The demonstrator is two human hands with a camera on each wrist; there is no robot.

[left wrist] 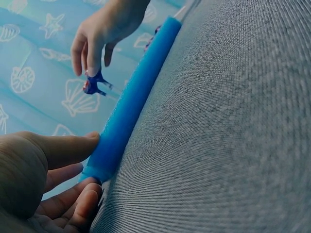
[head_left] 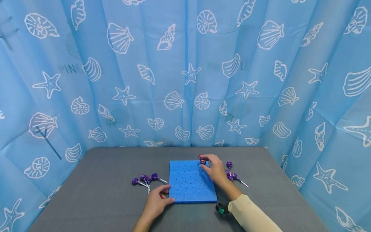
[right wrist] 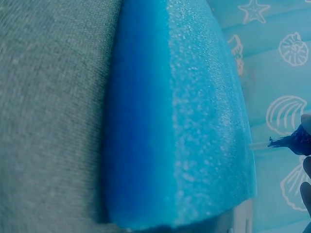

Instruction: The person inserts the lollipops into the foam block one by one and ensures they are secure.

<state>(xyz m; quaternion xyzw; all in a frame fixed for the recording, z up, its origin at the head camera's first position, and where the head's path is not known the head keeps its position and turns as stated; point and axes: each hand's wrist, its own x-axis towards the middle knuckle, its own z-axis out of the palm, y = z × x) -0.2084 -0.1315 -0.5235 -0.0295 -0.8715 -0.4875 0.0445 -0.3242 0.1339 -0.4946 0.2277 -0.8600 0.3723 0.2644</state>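
Note:
A blue foam board (head_left: 191, 194) dotted with small holes lies on the grey table. My left hand (head_left: 156, 199) grips its front left corner, with the thumb (left wrist: 73, 148) and curled fingers set against the edges. At the back right corner, my right hand (head_left: 215, 169) pinches the wrapped head of a lollipop (head_left: 203, 162), red on top and dark blue below. Its white stick (right wrist: 260, 145) points down to the foam surface. Just behind it stands another red-topped lollipop (head_left: 200, 156), partly overlapped in the head view.
Several purple-wrapped lollipops (head_left: 143, 177) lie left of the board, sticks toward the board and the front. More purple lollipops (head_left: 229, 164) lie to the right, beyond my right forearm. A black strap with a green patch (head_left: 221, 208) is by the right wrist. A blue shell-print curtain (head_left: 174, 80) hangs behind the table.

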